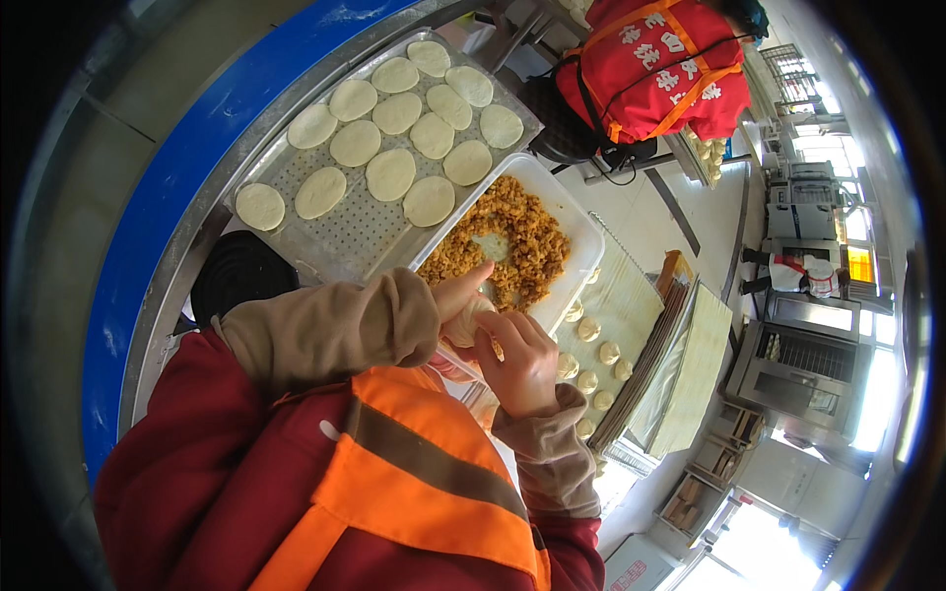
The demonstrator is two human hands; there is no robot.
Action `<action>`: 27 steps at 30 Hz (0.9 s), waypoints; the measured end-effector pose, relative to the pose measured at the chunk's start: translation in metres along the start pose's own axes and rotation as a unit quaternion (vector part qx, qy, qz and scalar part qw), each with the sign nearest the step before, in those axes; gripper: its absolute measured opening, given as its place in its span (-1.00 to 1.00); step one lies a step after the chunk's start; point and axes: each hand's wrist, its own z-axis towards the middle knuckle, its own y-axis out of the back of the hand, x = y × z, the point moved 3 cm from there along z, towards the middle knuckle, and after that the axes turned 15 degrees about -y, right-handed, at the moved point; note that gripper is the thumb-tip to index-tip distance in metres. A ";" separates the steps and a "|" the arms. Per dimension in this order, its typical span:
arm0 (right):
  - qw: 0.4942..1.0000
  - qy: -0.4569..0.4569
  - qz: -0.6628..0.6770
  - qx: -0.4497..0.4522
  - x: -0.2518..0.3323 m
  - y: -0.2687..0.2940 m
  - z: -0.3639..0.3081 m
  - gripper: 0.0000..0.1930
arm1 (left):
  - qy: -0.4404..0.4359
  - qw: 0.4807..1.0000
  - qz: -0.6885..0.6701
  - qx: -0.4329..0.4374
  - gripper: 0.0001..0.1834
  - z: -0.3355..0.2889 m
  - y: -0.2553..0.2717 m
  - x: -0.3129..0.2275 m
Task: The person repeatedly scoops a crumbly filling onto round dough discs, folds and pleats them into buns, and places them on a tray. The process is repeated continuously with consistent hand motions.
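My left hand (455,298) cradles a small round of pale dough (473,317), its thumb or a finger reaching up beside it. From the right, my right hand (522,360) pinches the edge of the same dough, the fingertips partly hiding it. Both hands are over the near end of a white plastic tub (583,229) of orange-brown crumbly filling (537,241); a bare patch shows in its middle. Beyond my left forearm lies a perforated metal tray (330,231) bearing several flat dough rounds (391,174).
Right of the tub, several shaped buns (588,329) sit on a pale board (626,286), beside a stack of boards (680,369). A person in red with orange straps (650,74) bends at the top. Another person (813,276) stands far right near an oven (798,364).
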 end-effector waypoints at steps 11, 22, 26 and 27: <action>0.979 -0.146 0.127 0.060 -0.015 -0.005 -0.007 -0.81 | -0.120 0.969 0.037 -0.212 -0.40 -0.013 -0.024 0.009; 0.901 -0.301 0.271 0.155 -0.027 -0.008 -0.007 -0.79 | -0.128 0.966 0.067 -0.214 -0.47 -0.008 -0.018 0.016; 0.924 -0.261 0.227 0.163 -0.027 -0.002 -0.010 -0.81 | -0.127 0.952 0.099 -0.259 -0.47 -0.009 -0.014 0.017; 0.947 -0.208 0.193 0.147 -0.026 0.001 -0.009 -0.81 | -0.107 0.963 0.104 -0.223 -0.47 -0.008 -0.015 0.017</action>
